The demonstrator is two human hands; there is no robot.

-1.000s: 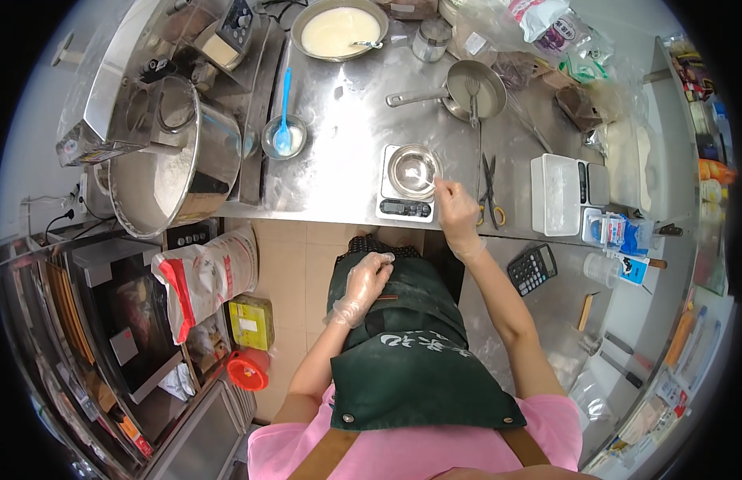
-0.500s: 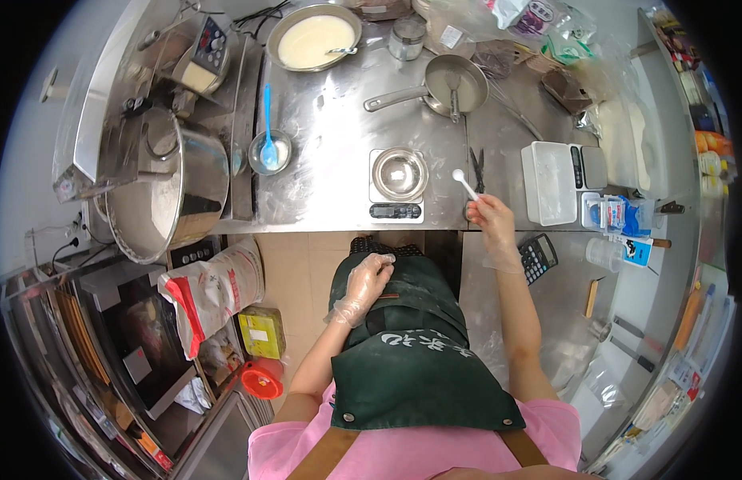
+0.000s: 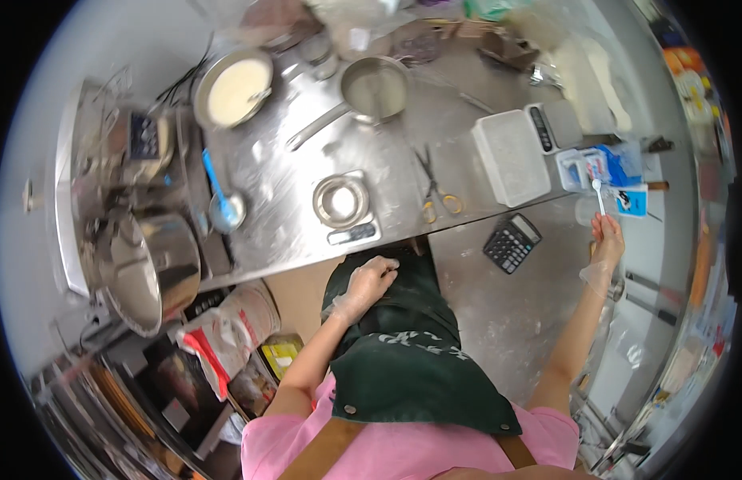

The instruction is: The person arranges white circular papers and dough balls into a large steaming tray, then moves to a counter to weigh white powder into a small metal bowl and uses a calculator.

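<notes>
My right hand point(image 3: 608, 238), in a clear glove, is closed around the handle of a small white measuring spoon point(image 3: 598, 194). Its bowl end points away from me, close to a clear tub point(image 3: 575, 171) holding blue and white packets at the far right. My left hand point(image 3: 371, 282), also gloved, is curled in front of the dark green apron; its palm is hidden, so whether it holds anything cannot be made out. On the table ahead, a small metal bowl point(image 3: 341, 201) sits on a white kitchen scale point(image 3: 355, 234). Yellow-handled scissors point(image 3: 439, 200) lie right of it.
A calculator point(image 3: 512, 243) lies on the right-hand counter, near a white rectangular container point(image 3: 511, 158) and a second scale point(image 3: 556, 128). Farther back stand a saucepan point(image 3: 374, 90) and a bowl of pale liquid point(image 3: 239, 92). A blue spatula point(image 3: 217, 182) rests in a small bowl.
My right hand has moved right with the spoon, from beside the scissors to near the tub. The view has turned right, uncovering the scissors. My left hand stays in front of the apron.
</notes>
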